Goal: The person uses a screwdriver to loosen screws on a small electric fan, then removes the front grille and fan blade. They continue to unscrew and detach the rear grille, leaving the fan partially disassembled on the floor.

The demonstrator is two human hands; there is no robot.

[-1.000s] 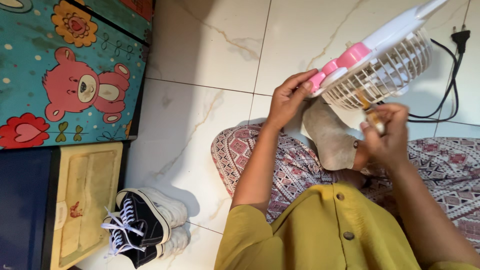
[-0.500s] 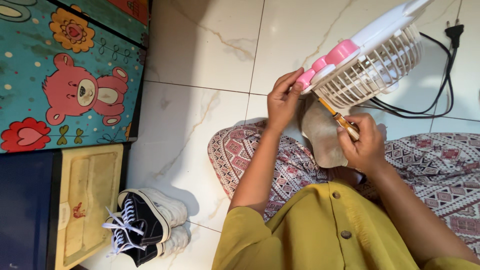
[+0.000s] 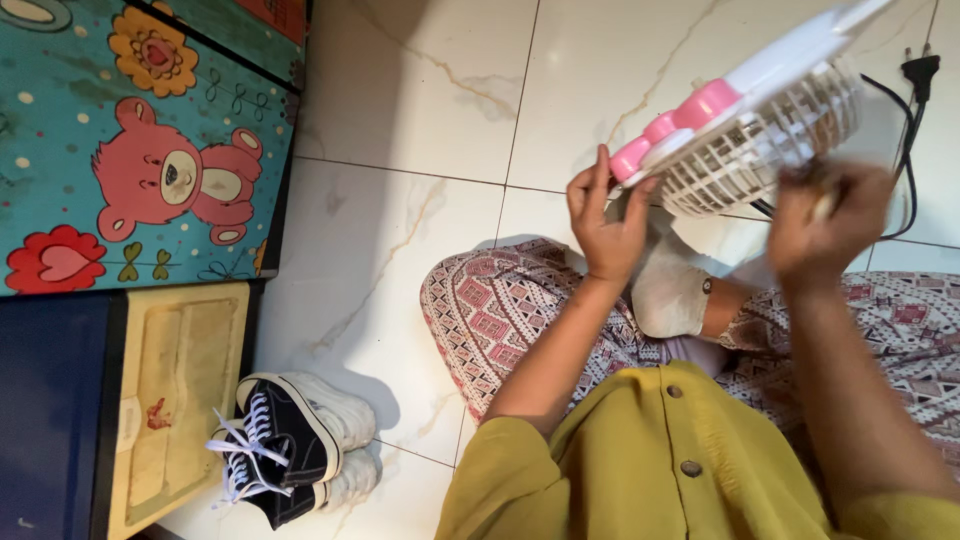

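Note:
A small white fan (image 3: 770, 140) with a grille and pink knobs is tilted above my lap at the upper right. My left hand (image 3: 605, 220) grips its lower left edge just under the pink knobs, palm toward me and fingers up. My right hand (image 3: 830, 215) is blurred by motion in front of the grille's lower right. It is closed around a thin yellow-handled screwdriver (image 3: 822, 205), of which only a pale streak shows. I sit cross-legged in patterned trousers (image 3: 500, 310) and a mustard shirt.
The fan's black cord and plug (image 3: 918, 70) lie on the pale marble floor (image 3: 400, 260) at the far right. A pair of black and white sneakers (image 3: 290, 450) sits at the lower left beside a yellow panel (image 3: 180, 390). A teal mat with a pink bear (image 3: 150, 150) fills the upper left.
My right hand has swung up and right from beneath the fan to the grille's lower right, now blurred. My left hand has turned palm up under the fan's edge.

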